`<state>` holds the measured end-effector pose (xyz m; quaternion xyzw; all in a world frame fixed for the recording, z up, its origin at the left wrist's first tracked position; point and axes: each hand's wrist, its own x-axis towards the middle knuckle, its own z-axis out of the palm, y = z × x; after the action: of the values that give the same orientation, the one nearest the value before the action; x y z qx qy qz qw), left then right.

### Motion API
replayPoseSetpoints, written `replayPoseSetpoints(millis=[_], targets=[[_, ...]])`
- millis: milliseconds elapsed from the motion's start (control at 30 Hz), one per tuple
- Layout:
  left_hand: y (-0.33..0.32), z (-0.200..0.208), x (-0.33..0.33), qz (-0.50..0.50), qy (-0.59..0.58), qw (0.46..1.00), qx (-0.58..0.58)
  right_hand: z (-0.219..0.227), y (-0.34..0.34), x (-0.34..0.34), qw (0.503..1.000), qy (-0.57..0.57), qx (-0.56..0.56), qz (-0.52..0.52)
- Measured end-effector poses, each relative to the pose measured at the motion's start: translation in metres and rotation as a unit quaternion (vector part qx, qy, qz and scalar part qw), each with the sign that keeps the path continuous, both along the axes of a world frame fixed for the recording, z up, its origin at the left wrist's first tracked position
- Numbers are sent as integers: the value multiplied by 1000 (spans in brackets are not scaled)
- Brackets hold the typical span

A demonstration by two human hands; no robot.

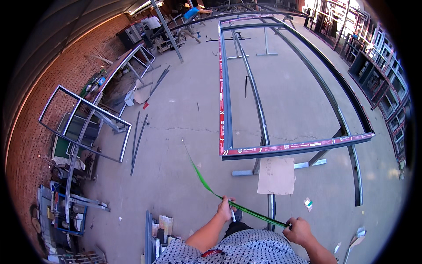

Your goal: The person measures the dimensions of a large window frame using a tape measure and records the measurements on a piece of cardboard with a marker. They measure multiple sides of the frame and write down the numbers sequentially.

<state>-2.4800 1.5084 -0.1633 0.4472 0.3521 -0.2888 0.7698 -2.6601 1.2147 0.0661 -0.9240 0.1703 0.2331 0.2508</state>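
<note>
A long green tape measure blade (250,211) runs slantwise in front of my body, and its thin far end hangs out over the floor to the upper left. My left hand (225,209) is closed around the blade partway along, with a short white stick-like thing (233,215) showing just below the fingers. At the near right end my right hand (298,230) is closed on the same tape measure, a small dark part showing at the fingertips. Beyond my hands a large rectangular metal frame (281,152) with red-and-white film on its edges rests on stands.
A sheet of cardboard (276,176) leans out below the frame's near edge. To the left, a smaller metal frame (85,123) lies on a stand, with loose dark bars (139,143) nearby. Stacked frames (373,79) line the right side. A person in blue (192,13) bends far back.
</note>
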Motion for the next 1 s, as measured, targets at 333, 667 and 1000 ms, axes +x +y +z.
replayPoseSetpoints(millis=[333,667,1000], targets=[[-24,-24,-47,-58,3,995,-85,-4,4,-6,999,-13,-30,-10],[-10,8,-58,-52,-6,995,-81,-19,7,-18,998,-50,-27,-4],[-1,8,-77,-50,12,995,-88,-19,-3,-36,999,-26,-40,18]])
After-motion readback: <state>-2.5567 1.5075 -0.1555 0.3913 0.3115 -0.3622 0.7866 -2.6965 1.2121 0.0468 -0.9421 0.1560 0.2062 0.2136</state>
